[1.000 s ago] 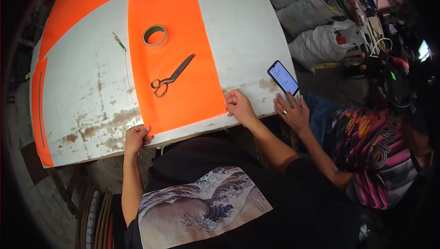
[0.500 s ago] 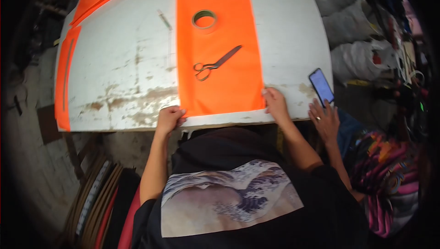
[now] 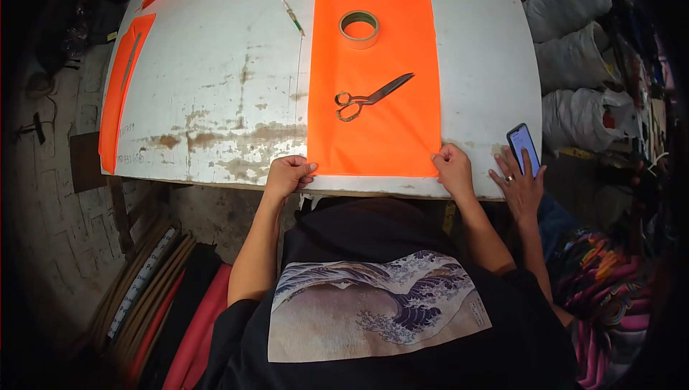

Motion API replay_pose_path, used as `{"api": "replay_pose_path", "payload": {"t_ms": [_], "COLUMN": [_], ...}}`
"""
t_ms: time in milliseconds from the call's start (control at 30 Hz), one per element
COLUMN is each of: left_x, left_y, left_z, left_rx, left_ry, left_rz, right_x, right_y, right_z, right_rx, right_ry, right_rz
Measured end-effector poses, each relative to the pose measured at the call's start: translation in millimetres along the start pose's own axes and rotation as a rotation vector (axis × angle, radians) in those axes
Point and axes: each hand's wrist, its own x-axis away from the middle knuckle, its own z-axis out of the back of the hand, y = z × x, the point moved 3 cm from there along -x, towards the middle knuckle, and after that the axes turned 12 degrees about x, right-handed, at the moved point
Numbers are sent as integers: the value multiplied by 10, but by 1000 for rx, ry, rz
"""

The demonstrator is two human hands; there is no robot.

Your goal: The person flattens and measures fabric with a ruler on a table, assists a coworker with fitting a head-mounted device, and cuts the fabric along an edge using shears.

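An orange fabric strip [image 3: 373, 142] lies flat down the white table [image 3: 215, 81], its near end by the table's front edge. At its near left corner my left hand [image 3: 289, 175] pinches the fabric. My right hand [image 3: 453, 169] is closed on the near right corner. Black scissors [image 3: 375, 96], closed, rest on the strip between and beyond my hands. Farther up, a roll of tape [image 3: 359, 29] lies on the same strip. A green and white pen [image 3: 293, 18] is left of it on the bare tabletop.
A co-worker's hand [image 3: 522, 183] touches a phone [image 3: 524, 147] at the table's right edge, close to my right hand. More orange fabric [image 3: 123, 96] lies at the far left. White sacks [image 3: 585, 117] stand right; fabric rolls [image 3: 143, 282] lean below left.
The view has turned and shifted, so the table sits farther right and more level. Both my hands keep hold of the fabric corners. The co-worker's fingers have moved farther onto the phone.
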Motion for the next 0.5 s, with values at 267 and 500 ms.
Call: {"api": "replay_pose_path", "payload": {"t_ms": [267,500], "left_x": [43,106], "left_y": [15,96], "left_z": [1,76], "left_rx": [-18,61], "left_ry": [35,87], "left_rz": [24,82], "right_x": [-3,72], "right_y": [6,-127], "right_z": [-9,34], "right_rx": [37,-119], "right_ry": [14,11], "right_rz": [10,-98]}}
